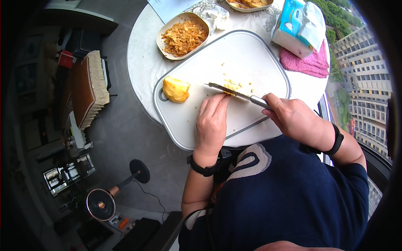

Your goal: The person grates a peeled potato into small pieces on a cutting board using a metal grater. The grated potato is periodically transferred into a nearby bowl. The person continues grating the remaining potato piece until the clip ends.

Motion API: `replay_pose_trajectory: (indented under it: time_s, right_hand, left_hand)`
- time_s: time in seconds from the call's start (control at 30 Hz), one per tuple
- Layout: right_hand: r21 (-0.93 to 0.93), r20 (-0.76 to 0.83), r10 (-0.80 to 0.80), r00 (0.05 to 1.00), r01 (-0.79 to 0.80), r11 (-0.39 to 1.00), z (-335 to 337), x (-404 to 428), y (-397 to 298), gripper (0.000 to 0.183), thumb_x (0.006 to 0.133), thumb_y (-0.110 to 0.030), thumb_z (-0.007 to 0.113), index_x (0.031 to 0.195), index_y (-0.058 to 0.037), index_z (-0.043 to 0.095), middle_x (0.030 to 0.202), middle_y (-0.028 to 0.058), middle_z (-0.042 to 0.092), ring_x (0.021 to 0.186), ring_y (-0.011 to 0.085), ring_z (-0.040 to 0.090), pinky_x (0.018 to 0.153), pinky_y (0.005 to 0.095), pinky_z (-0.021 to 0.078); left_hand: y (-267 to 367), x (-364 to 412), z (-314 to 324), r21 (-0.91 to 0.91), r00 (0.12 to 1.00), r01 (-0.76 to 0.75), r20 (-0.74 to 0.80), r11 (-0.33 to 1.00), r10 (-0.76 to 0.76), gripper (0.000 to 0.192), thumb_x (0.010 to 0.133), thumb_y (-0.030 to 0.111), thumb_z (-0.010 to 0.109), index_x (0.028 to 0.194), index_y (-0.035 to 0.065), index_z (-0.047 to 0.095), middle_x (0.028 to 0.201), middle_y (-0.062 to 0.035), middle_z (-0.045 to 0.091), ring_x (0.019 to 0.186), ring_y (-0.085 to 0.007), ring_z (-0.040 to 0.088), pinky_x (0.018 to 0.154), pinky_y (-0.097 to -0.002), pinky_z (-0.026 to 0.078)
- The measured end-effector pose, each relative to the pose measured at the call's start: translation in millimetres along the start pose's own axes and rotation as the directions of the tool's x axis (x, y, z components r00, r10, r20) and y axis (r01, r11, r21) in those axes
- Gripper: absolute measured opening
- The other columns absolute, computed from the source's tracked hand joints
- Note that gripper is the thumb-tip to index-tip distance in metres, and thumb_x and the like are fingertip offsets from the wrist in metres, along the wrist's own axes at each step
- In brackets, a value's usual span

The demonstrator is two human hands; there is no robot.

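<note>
My right hand [287,114] grips the handle of a kitchen knife [231,90], its dark blade angled across the white cutting board [251,50]. At the near side of the blade, the bunched fingertips of my left hand [213,114] press on a small yellow fruit piece, mostly hidden by fingers and blade. Chopped yellow bits [230,84] lie just beyond the blade, with a few crumbs scattered over the board. A large peeled chunk of fruit [176,89], apparently apple, rests at the board's left end by its ring-shaped hole.
Past the board stands a bowl [159,47] of finely chopped browned pieces. Another bowl [249,9] holds larger slices. A crumpled tissue [218,17], a tissue pack [290,31] and a folded pink towel [303,62] share the round table [141,72]. A pedestal fan [101,204] stands left on the floor.
</note>
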State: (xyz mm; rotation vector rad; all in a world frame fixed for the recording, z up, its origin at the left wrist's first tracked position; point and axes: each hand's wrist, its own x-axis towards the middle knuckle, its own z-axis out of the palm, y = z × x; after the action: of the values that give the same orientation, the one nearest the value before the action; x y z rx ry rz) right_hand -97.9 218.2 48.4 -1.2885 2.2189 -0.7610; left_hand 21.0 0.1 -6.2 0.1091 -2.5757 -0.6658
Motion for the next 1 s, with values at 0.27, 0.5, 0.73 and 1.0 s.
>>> replay_pose_trajectory:
  time_s: [0.27,0.5,0.73,1.0]
  right_hand:
    - [0.0,-0.145,-0.099,0.984,0.1,0.995,26,42,2,0.022,0.107,-0.022,0.06,0.105,-0.0012,0.052,0.067,0.0211,0.065,0.066,0.0438,0.068,0.061,0.0526,0.0534]
    - [0.054,-0.139,-0.053,0.989,0.061,0.997,13,20,0,0.022,0.108,-0.022,0.06,0.107,-0.0019,0.051,0.07,0.0201,0.066,0.067,0.0441,0.068,0.061,0.0524,0.0538]
    - [0.001,-0.035,-0.027,0.999,0.027,1.0,4,6,-3,0.023,0.107,-0.022,0.06,0.107,-0.0007,0.051,0.069,0.0207,0.066,0.066,0.0435,0.068,0.06,0.0519,0.0539]
    - [0.002,-0.139,-0.107,0.984,0.109,0.994,30,45,0,0.023,0.108,-0.023,0.058,0.106,-0.0011,0.051,0.07,0.0211,0.066,0.066,0.0434,0.068,0.061,0.053,0.0533]
  left_hand:
    - [0,0,-3,-0.009,0.999,-0.014,0.038,1.0,0.015,0.028,0.09,-0.006,0.068,0.117,0.0005,0.075,0.114,-0.0104,0.072,0.103,-0.0307,0.068,0.09,-0.0402,0.057]
    - [-1,-4,-2,-0.019,1.0,-0.001,-0.022,1.0,0.001,0.024,0.089,-0.006,0.074,0.11,0.0026,0.077,0.108,-0.0095,0.074,0.098,-0.0299,0.07,0.085,-0.0396,0.058]
    - [-2,-3,0,0.002,1.0,-0.013,-0.02,1.0,0.013,0.022,0.088,-0.006,0.074,0.108,0.0027,0.077,0.106,-0.0094,0.074,0.097,-0.03,0.07,0.085,-0.0392,0.058]
    - [0,-3,-2,0.01,1.0,-0.013,-0.013,1.0,0.013,0.024,0.088,-0.005,0.074,0.11,0.0031,0.077,0.108,-0.0085,0.074,0.099,-0.0291,0.07,0.085,-0.0391,0.058]
